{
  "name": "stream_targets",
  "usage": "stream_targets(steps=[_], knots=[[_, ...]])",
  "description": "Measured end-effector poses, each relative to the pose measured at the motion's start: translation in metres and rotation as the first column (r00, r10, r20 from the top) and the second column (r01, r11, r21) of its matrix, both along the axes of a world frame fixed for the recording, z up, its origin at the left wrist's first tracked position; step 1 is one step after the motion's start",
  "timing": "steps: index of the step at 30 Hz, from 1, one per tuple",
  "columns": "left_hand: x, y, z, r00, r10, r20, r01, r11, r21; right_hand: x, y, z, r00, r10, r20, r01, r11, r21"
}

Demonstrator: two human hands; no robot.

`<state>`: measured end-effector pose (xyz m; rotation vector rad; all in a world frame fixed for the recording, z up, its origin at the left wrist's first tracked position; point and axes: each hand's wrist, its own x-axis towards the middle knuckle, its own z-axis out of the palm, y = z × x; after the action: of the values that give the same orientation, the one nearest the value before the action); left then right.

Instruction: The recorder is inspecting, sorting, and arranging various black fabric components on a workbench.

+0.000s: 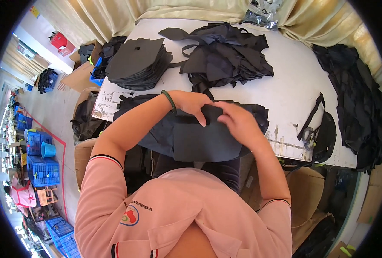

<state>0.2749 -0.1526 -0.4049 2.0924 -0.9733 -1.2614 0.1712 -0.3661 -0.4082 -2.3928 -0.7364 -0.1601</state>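
Note:
A dark, flat panel (206, 144) with a squared near edge lies in front of me, on top of a layer of black fabric pieces (154, 131). My left hand (192, 103), with a dark green bangle on its wrist, reaches over the panel's far part. Its thumb points down over the panel, apart from the fingers, whose tips are partly hidden. From the right comes my right hand (241, 124), slightly blurred, its thumb and forefinger apart. Both hands' fingertips come close together near the panel's far edge. Neither hand visibly grips anything.
On the white table (292, 79) stand a stack of dark panels (135, 64) and a heap of black fabric pieces with straps (227, 53). A small black pouch (324, 135) lies right, beside draped black pieces (358, 103). Cardboard boxes (309, 193) flank me; blue crates (42, 170) stand left.

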Motion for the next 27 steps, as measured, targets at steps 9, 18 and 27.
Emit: stream_targets(steps=[9,18,27], knots=[[-0.010,-0.012,0.008,0.997,0.074,-0.014,-0.075,0.986,-0.150,0.054,-0.047,0.005,0.784,0.248,-0.569,-0.217,0.968,0.122],[-0.002,-0.015,0.007,0.990,0.066,0.124,-0.057,0.995,-0.076,0.061,-0.051,0.011,0.770,0.194,-0.608,-0.199,0.978,0.060],[0.000,-0.022,-0.005,0.995,0.091,-0.050,-0.094,0.994,-0.047,0.057,-0.053,0.015,0.709,0.247,-0.661,-0.126,0.966,0.226]])
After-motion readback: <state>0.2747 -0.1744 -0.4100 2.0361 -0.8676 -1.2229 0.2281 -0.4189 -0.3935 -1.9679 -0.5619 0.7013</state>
